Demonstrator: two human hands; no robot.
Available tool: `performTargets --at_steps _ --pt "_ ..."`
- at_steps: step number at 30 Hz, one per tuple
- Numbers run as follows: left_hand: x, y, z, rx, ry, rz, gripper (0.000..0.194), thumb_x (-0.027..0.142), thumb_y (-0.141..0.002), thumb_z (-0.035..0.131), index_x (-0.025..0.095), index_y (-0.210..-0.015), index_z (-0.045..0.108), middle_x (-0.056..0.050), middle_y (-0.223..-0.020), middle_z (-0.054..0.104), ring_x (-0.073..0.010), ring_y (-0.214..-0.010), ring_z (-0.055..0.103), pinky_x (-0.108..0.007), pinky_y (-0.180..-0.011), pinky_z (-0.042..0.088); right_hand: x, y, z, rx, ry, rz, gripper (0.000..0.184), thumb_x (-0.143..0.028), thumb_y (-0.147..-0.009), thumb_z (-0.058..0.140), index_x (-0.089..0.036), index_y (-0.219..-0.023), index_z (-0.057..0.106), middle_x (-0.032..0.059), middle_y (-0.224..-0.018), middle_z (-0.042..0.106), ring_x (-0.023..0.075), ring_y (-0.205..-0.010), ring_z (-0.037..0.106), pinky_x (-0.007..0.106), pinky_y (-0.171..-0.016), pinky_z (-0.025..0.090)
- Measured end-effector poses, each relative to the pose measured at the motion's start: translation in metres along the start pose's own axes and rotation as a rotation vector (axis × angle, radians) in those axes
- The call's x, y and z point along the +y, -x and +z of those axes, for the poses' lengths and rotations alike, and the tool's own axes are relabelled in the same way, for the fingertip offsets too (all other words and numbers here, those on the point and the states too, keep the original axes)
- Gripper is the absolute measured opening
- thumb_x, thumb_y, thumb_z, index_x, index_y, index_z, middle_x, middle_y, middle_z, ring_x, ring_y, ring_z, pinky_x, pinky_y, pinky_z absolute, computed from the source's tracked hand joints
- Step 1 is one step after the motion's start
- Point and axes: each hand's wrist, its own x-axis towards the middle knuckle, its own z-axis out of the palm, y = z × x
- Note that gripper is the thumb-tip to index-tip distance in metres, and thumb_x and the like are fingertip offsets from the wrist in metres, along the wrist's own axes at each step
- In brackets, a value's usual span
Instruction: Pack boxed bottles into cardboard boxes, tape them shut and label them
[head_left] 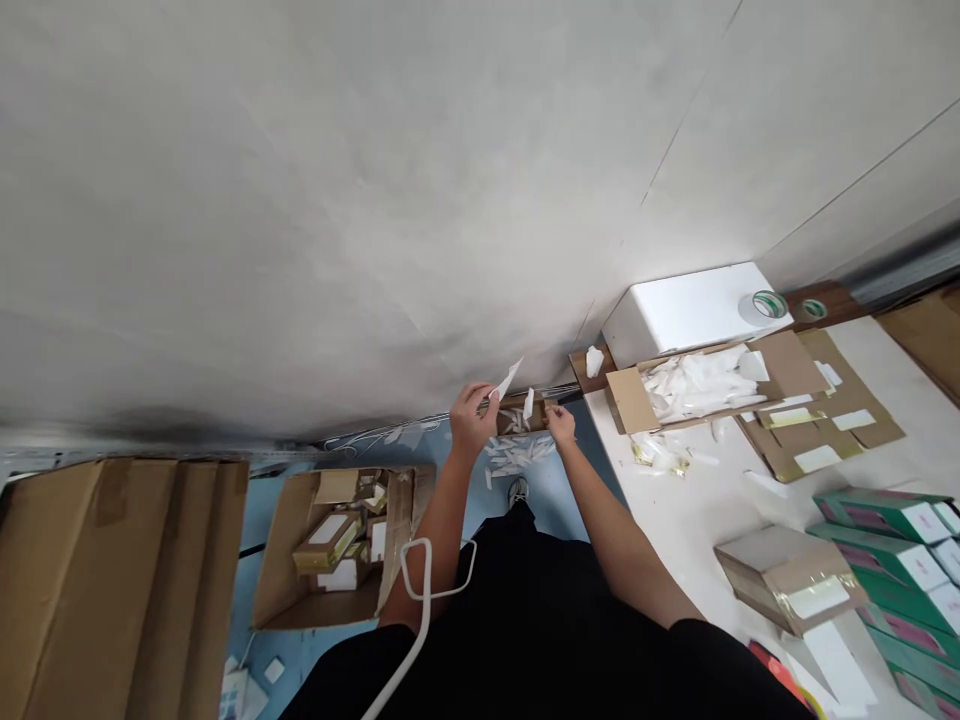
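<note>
My left hand (pixel 472 418) is raised in front of me, fingers pinched on a thin white slip (pixel 507 379) that looks like paper or a wrapper. At the right end of a small brown cardboard box (pixel 535 420), my right hand (pixel 561 424) has its fingers closed on the box's edge. Inside that box lie several narrow white pieces, and a white flap or slip (pixel 529 404) stands up among them. More white pieces (pixel 517 455) are strewn on the blue floor below, near my shoe (pixel 518 491). Their exact kind is too small to tell.
On the right, a white table (pixel 667 520) bears an open carton of white pieces (pixel 701 385), a taped box (pixel 787 575), green boxes (pixel 885 550) and tape rolls (pixel 770 304). An open carton (pixel 277 560) with small boxes stands left, beside large cardboard (pixel 127 580). A wall rises ahead.
</note>
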Motion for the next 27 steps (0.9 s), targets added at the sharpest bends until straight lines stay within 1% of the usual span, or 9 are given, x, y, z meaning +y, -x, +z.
performTargets --at_steps 4,6,8,10,14,17,20,24,27 --pt "0.014 -0.002 0.031 -0.118 0.032 0.055 0.028 0.041 -0.101 0.055 0.023 -0.101 0.077 -0.011 -0.103 0.073 -0.0221 -0.097 0.069 -0.034 -0.088 0.055 -0.013 0.024 -0.026 0.074 -0.195 0.067 0.043 -0.061 -0.070 0.071 -0.022 -0.086 0.068 0.0038 -0.080 0.075 0.0206 -0.073 0.070 0.030 -0.066 0.052" --pt "0.031 -0.001 0.054 -0.190 0.061 0.117 0.027 0.040 -0.101 0.056 0.024 -0.101 0.078 -0.010 -0.105 0.073 -0.0224 -0.099 0.069 -0.035 -0.092 0.055 -0.029 0.039 -0.047 0.069 -0.273 0.031 0.042 -0.062 -0.071 0.074 -0.022 -0.083 0.068 0.0036 -0.079 0.075 0.0195 -0.071 0.069 0.030 -0.067 0.052" --pt "0.051 0.003 0.080 -0.272 0.099 0.189 0.025 0.039 -0.100 0.058 0.024 -0.101 0.078 -0.010 -0.106 0.073 -0.0225 -0.101 0.070 -0.036 -0.094 0.055 -0.047 0.054 -0.072 0.051 -0.296 -0.040 0.043 -0.064 -0.076 0.073 -0.022 -0.071 0.065 0.0030 -0.073 0.073 0.0185 -0.069 0.066 0.031 -0.069 0.053" --pt "0.074 0.011 0.106 -0.357 0.136 0.268 0.022 0.038 -0.098 0.061 0.024 -0.104 0.078 -0.011 -0.109 0.073 -0.0228 -0.102 0.069 -0.037 -0.095 0.055 -0.063 0.070 -0.101 0.086 -0.336 -0.108 0.045 -0.065 -0.081 0.070 -0.022 -0.069 0.065 0.0025 -0.072 0.072 0.0184 -0.069 0.066 0.033 -0.073 0.054" --pt "0.125 0.037 0.161 -0.488 0.184 0.438 0.021 0.036 -0.096 0.064 0.025 -0.108 0.077 -0.011 -0.111 0.073 -0.0250 -0.108 0.068 -0.040 -0.099 0.054 -0.075 0.102 -0.165 0.296 -0.500 -0.170 0.044 -0.066 -0.086 0.067 -0.023 -0.079 0.070 0.0030 -0.078 0.072 0.0195 -0.075 0.066 0.032 -0.073 0.055" --pt "0.166 0.066 0.202 -0.543 0.193 0.547 0.025 0.037 -0.095 0.066 0.024 -0.113 0.077 -0.012 -0.115 0.072 -0.0270 -0.110 0.067 -0.043 -0.101 0.053 -0.068 0.129 -0.217 0.470 -0.601 -0.175 0.043 -0.064 -0.086 0.067 -0.022 -0.076 0.069 0.0031 -0.076 0.070 0.0198 -0.076 0.066 0.032 -0.071 0.055" --pt "0.207 0.103 0.242 -0.600 0.223 0.665 0.032 0.037 -0.094 0.068 0.024 -0.122 0.075 -0.013 -0.118 0.071 -0.0291 -0.113 0.066 -0.045 -0.103 0.052 -0.052 0.156 -0.271 0.609 -0.641 -0.152 0.036 -0.058 -0.083 0.073 -0.022 -0.076 0.069 0.0023 -0.076 0.069 0.0195 -0.076 0.065 0.033 -0.072 0.055" --pt "0.259 0.158 0.294 -0.720 0.278 0.813 0.036 0.038 -0.095 0.067 0.024 -0.128 0.072 -0.015 -0.124 0.069 -0.0312 -0.118 0.063 -0.047 -0.105 0.050 -0.019 0.189 -0.342 0.828 -0.704 -0.086 0.026 -0.046 -0.072 0.082 -0.022 -0.074 0.070 0.0003 -0.073 0.068 0.0182 -0.073 0.064 0.033 -0.073 0.054" --pt "0.295 0.198 0.326 -0.870 0.330 0.900 0.041 0.039 -0.094 0.069 0.025 -0.132 0.069 -0.015 -0.131 0.066 -0.0325 -0.124 0.060 -0.048 -0.107 0.049 0.012 0.212 -0.388 0.991 -0.772 -0.050 0.027 -0.044 -0.069 0.082 -0.022 -0.069 0.066 0.0003 -0.069 0.066 0.0177 -0.067 0.061 0.032 -0.067 0.052"
